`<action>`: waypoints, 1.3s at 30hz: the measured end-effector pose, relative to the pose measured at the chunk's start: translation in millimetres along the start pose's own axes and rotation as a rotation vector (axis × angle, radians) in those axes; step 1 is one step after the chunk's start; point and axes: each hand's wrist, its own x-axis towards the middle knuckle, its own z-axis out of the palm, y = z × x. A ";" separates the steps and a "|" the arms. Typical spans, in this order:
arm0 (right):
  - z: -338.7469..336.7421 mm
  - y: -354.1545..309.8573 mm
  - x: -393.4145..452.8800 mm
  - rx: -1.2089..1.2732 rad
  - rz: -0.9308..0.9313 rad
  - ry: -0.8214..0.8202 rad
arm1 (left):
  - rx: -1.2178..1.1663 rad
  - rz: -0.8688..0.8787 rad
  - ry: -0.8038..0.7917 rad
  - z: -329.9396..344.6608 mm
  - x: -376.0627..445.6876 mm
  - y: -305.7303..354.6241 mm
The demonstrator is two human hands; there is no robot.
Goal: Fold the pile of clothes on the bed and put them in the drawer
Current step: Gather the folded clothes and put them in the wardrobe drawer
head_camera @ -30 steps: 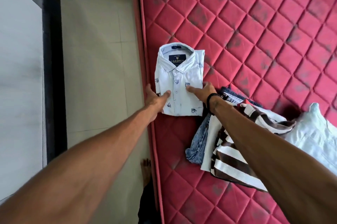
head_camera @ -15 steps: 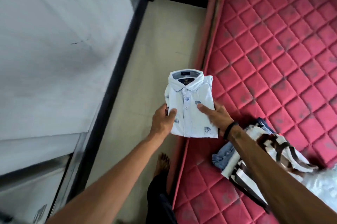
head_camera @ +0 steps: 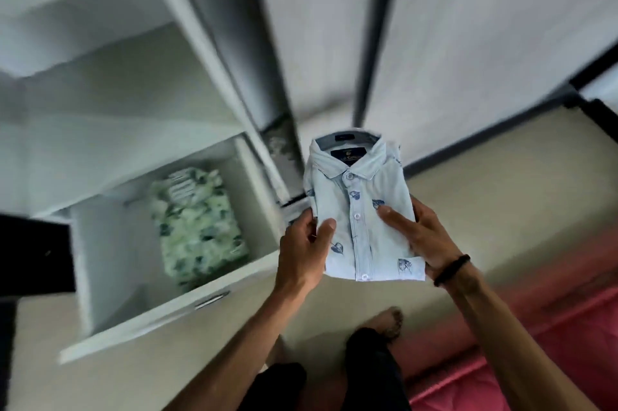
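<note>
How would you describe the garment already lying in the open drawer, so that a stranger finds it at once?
Look at the white wardrobe on the left and go down to its pulled-out drawer. Inside, toward the right wall, lies one folded garment, blurred in this view. Its green and white leafy print sets it apart from the pale blue shirt, which both hands hold outside the drawer.

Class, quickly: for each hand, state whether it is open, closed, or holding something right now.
Left hand: holding the left edge of the folded light blue shirt, thumb on top.
Right hand: holding the shirt's right edge, thumb on top.
</note>
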 end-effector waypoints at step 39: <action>315.5 111.9 -32.8 -1.239 -1.086 -0.099 | 0.961 0.541 0.430 -284.5 -65.7 -139.4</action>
